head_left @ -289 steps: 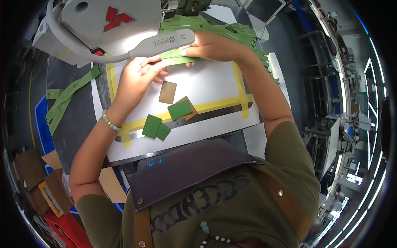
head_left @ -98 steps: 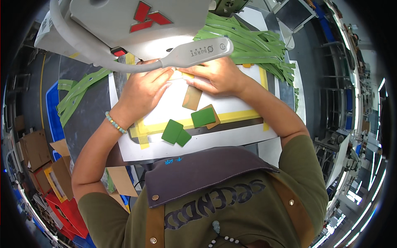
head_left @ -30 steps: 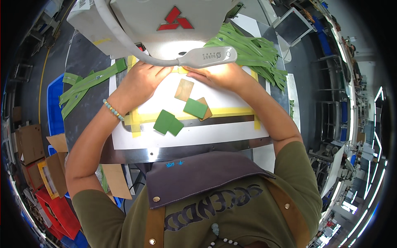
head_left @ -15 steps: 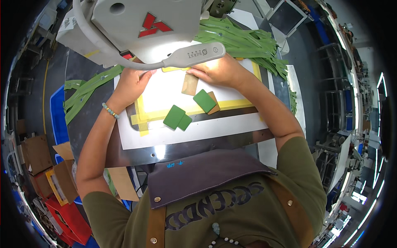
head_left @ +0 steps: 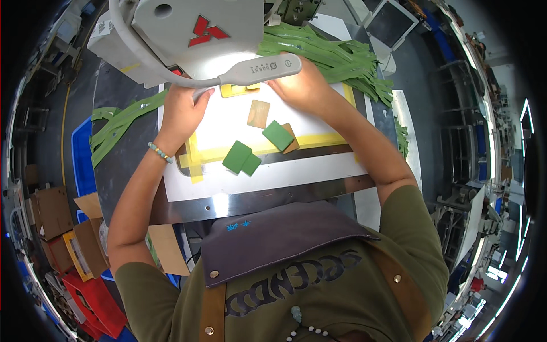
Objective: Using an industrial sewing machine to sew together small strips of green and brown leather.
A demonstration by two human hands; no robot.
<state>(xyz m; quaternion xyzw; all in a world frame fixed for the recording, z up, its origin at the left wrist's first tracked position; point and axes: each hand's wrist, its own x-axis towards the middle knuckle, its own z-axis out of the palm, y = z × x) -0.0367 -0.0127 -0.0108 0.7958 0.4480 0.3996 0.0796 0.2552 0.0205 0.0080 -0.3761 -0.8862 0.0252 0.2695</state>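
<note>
My left hand (head_left: 183, 114) rests at the left side of the white work surface (head_left: 216, 128), beside the end of a green strip (head_left: 134, 118). Its thumb points inward; the lamp's neck and the machine cover its other fingers. My right hand (head_left: 305, 88) is behind the grey lamp head (head_left: 261, 69), which hides most of its fingers. Between the hands lies a yellow piece (head_left: 232, 91), partly covered by the lamp. Nearer to me are a tan card (head_left: 258, 114), a green card (head_left: 278, 135) overlapping a brown one (head_left: 292, 142), and two overlapping green cards (head_left: 236, 157).
A large pale machine head (head_left: 182, 34) looms over the far side. Green zipper strips (head_left: 325, 51) are heaped at the far right. Yellow tape (head_left: 319, 142) borders the work surface. A blue bin (head_left: 84, 154) and cardboard boxes (head_left: 54, 211) stand at left.
My right hand has drawn away from the tan card, which now shows whole. More of the yellow piece is visible. The whole view has shifted slightly.
</note>
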